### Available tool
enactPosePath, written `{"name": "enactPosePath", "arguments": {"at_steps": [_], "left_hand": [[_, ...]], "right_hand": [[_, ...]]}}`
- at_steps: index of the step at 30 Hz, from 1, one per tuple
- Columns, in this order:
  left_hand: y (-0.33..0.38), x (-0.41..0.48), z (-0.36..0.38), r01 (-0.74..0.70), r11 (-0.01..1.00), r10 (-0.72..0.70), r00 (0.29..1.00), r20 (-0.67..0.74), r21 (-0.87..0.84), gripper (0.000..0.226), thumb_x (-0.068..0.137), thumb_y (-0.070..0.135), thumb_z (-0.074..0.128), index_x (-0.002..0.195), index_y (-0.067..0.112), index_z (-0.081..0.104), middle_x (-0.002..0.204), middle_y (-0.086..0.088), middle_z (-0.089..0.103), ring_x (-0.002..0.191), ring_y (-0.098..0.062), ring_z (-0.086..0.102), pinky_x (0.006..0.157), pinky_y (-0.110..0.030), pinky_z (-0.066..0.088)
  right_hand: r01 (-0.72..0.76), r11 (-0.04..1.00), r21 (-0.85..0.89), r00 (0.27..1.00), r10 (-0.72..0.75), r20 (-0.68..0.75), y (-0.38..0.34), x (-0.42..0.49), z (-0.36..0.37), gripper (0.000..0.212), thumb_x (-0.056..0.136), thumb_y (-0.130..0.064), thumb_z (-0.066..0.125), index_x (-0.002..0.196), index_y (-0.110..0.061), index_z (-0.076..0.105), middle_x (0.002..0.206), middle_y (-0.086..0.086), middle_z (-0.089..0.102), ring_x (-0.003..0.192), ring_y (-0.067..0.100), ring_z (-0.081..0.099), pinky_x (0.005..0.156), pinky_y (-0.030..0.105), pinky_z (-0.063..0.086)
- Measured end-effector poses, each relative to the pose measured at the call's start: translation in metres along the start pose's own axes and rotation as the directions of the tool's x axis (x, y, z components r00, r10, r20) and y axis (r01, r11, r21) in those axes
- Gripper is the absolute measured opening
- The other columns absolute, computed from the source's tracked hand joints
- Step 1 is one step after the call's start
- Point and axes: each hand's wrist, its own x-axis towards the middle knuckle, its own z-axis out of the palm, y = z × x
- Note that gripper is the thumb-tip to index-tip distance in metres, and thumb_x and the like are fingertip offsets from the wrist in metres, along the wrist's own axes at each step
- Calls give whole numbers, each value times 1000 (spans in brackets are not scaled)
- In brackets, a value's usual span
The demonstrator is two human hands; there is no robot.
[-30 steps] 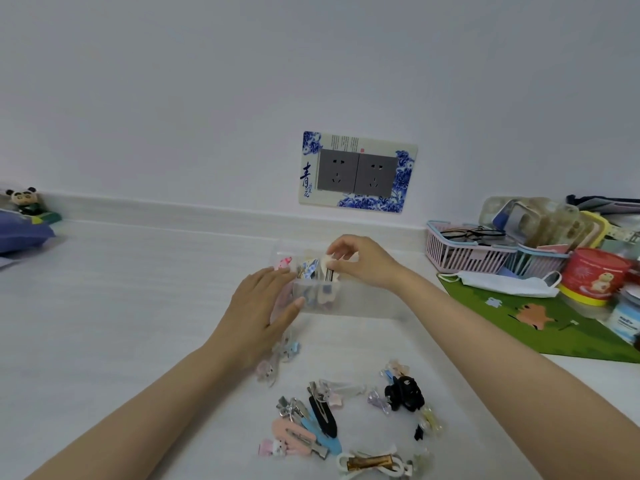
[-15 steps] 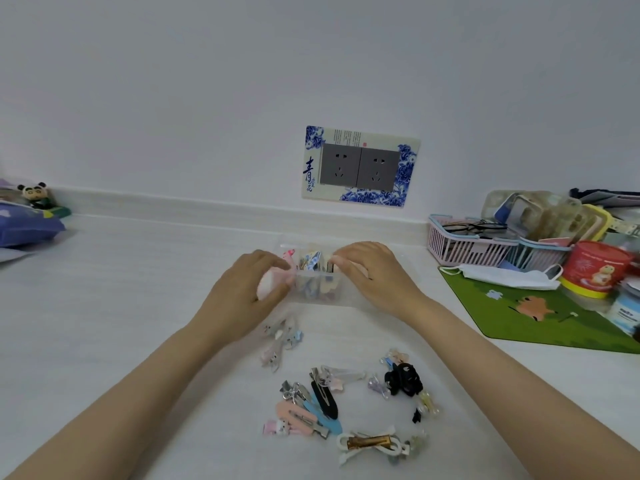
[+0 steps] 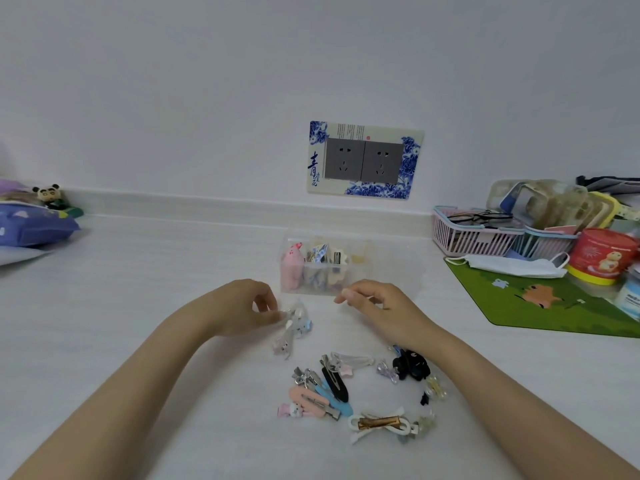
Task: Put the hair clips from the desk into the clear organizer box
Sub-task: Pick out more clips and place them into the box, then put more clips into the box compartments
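Observation:
The clear organizer box (image 3: 384,268) stands on the white desk, with several clips in its left compartments, among them a pink plush one. My left hand (image 3: 242,306) is in front of the box's left corner, fingertips pinching a small pale clip (image 3: 294,318) that lies on the desk. My right hand (image 3: 377,306) hovers just in front of the box, fingers loosely curled, holding nothing. A pile of hair clips (image 3: 329,386) lies nearer to me: a black clip, a pink one, a blue one, a black bow (image 3: 412,368) and a white-gold bow clip (image 3: 381,424).
A green mat (image 3: 554,306) lies at the right with a face mask (image 3: 512,266), a red tin (image 3: 602,254) and pink baskets (image 3: 474,237) behind it. A blue packet (image 3: 31,230) and a panda figure (image 3: 48,194) sit far left. Wall sockets (image 3: 363,161) are above the box.
Both hands have let go of the organizer box and drawn back toward me. My left hand has dropped onto the small pale clips in front of the box.

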Motion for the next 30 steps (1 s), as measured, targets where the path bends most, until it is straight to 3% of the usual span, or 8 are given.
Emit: {"name": "enactPosePath", "arguments": {"at_steps": [6,10,13,16,20,26,28,30], "left_hand": [[-4,3,1,-20,995,18,1000,-15,-99,20,78,40,70,78,21,66,80,8,64,50,3,52,49,-8,37],[-3,4,-4,-15,955,7,1000,-26,-295,21,79,35,71,78,14,67,77,0,66,52,-9,57,52,-19,47],[13,0,-7,-86,856,71,996,-48,-510,23,82,29,69,86,6,67,78,-2,64,59,-5,60,56,-18,50],[32,-6,-2,-99,742,163,986,35,-664,16,84,26,65,86,11,67,72,7,66,64,-6,58,61,-18,50],[44,-9,10,-74,626,212,974,78,-776,22,80,36,62,90,18,69,81,10,67,69,-7,55,67,-20,49],[46,-6,16,-9,450,206,974,94,-893,43,79,39,60,111,12,66,84,10,68,70,-5,56,67,-21,47],[49,-5,19,-54,509,171,985,39,-859,37,81,39,59,108,15,68,85,10,69,71,-5,56,67,-20,48],[49,-2,23,-239,616,97,968,-230,-750,22,85,33,61,100,20,70,86,10,70,75,-8,58,66,-18,49]], "right_hand": [[-23,1000,-10,999,24,31,-2,-1,4,27,93,-44,46,96,-31,69,110,-14,66,107,9,58,98,32,43],[-11,1000,14,1000,11,7,-7,-3,2,25,93,-42,47,101,-30,68,110,-14,66,107,6,58,99,32,43],[25,990,140,999,-20,-40,-13,-1,1,26,91,-39,53,115,-31,61,115,-13,64,109,5,58,100,31,44],[48,906,421,998,-30,-50,-24,2,0,32,90,-27,57,122,-30,53,120,-10,63,109,5,61,97,30,49],[58,809,585,997,-20,-71,-31,-1,-5,25,87,-12,59,111,-18,63,104,-2,73,99,12,68,83,24,56],[46,708,704,998,-10,-55,-32,-3,-11,29,71,-18,66,99,-13,63,89,0,75,81,10,70,70,18,55],[52,713,700,997,-1,-72,-33,-1,-12,31,70,-19,67,99,-13,62,86,1,76,78,10,70,67,18,55],[79,741,666,988,32,-153,-34,5,-19,30,71,-16,69,100,-15,60,80,2,76,72,10,70,65,19,55]]}}
